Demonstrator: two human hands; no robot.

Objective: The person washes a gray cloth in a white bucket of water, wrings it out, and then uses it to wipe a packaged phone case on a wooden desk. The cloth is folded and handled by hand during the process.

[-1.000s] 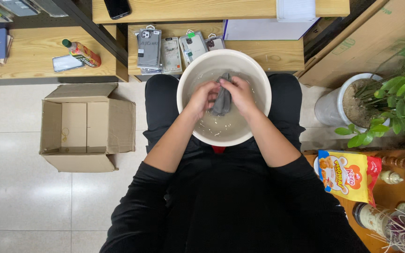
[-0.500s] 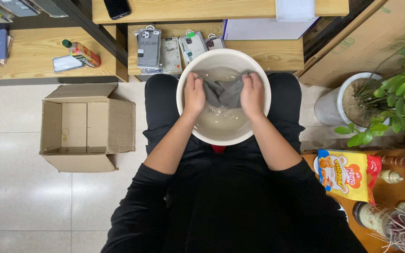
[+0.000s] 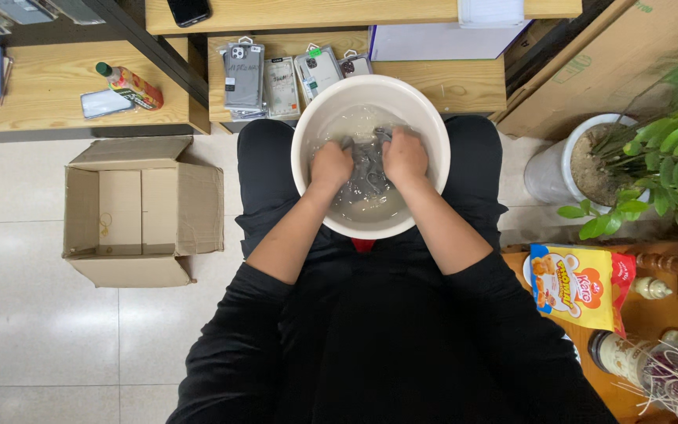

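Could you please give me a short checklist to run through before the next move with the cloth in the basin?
1. Both hands on the cloth: ok. The left hand and right hand each grip the grey cloth.
2. Cloth in the water: ok, it lies in the cloudy water between the hands.
3. White basin steady: ok, it sits level between the knees.
4. Water level safe: ok, well below the rim.
5. Sleeves dry: ok, the black sleeves are pushed up past the forearms.
6. Phone cases on the shelf beyond the basin safe from splashes: cannot tell, they lie close to the rim.
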